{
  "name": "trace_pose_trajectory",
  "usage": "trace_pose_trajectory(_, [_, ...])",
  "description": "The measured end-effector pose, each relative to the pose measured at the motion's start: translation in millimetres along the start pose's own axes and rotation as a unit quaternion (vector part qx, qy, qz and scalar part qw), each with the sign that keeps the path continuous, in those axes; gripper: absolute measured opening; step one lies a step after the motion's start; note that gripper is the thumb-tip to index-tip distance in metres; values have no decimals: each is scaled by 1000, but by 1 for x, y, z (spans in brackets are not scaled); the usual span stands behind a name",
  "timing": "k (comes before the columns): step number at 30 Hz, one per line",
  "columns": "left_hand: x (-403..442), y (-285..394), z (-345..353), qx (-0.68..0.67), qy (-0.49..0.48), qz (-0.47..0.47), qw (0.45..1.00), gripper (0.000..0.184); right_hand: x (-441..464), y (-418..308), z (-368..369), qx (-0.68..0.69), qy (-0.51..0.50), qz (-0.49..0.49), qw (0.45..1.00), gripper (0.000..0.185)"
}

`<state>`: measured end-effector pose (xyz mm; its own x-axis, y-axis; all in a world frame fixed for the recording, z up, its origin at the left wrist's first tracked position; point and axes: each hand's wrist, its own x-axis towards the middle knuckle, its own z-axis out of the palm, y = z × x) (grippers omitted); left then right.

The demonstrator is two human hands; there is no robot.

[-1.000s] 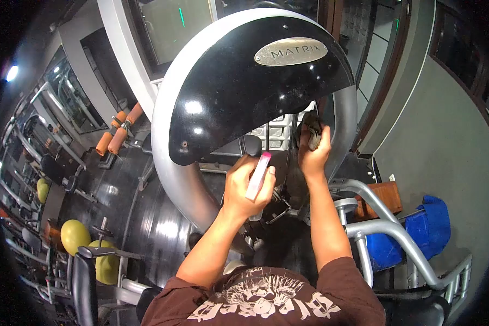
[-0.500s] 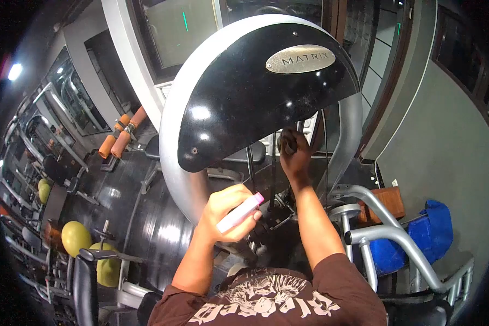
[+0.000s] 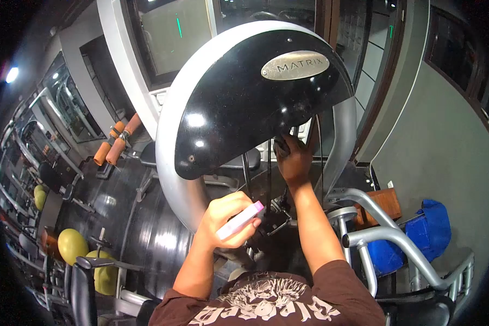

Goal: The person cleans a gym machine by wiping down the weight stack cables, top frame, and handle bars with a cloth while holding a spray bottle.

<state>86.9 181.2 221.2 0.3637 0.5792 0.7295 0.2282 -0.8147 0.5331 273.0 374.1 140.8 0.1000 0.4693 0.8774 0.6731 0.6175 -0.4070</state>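
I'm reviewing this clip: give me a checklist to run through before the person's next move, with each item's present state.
1. Left hand has a firm-looking grip on the pink-tipped white object: ok, fingers wrapped around it.
2. Right hand holds the dark cloth: ok, bunched in the fingers.
3. Left hand apart from the black panel: ok, it sits below the panel's lower edge.
4. Cloth apart from the panel: cannot tell, they nearly meet in this view.
5. Cloth touching the upright rod beside it: cannot tell, contact is hidden.
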Motion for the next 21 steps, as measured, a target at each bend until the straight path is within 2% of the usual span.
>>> trace_pose_trajectory(2, [-6,3,0,13,-4,-12,1000,18,-15,7,-2,24,-38,32,998,52])
trace_pose_trajectory(6, [1,0,-2,-17,7,-3,1000,16,18,-25,-17,67,117,-28,991,42])
trace_pose_trajectory(9, [-2,-1,-2,-15,5,-18,1000,16,47,-41,-25,59,69,24,996,34])
trace_pose_trajectory(10, [-4,0,-2,-13,3,-19,1000,17,42,-25,-6,201,66,93,973,32])
trace_pose_trajectory(11, [-4,0,-2,-11,2,-20,1000,17,37,-8,12,337,84,161,924,30])
trace_pose_trajectory(12, [-2,0,-2,-8,2,-18,1000,17,43,-24,-2,172,71,75,980,33])
trace_pose_trajectory(15, [-2,1,-5,-25,1,-11,1000,17,32,-34,-5,-2,14,-14,1000,39])
trace_pose_trajectory(18, [-3,-2,-3,-23,8,-1,1000,17,6,-29,7,44,-32,44,998,41])
trace_pose_trajectory(21, [-4,-3,-3,-39,10,5,999,18,5,-28,-7,78,24,7,997,44])
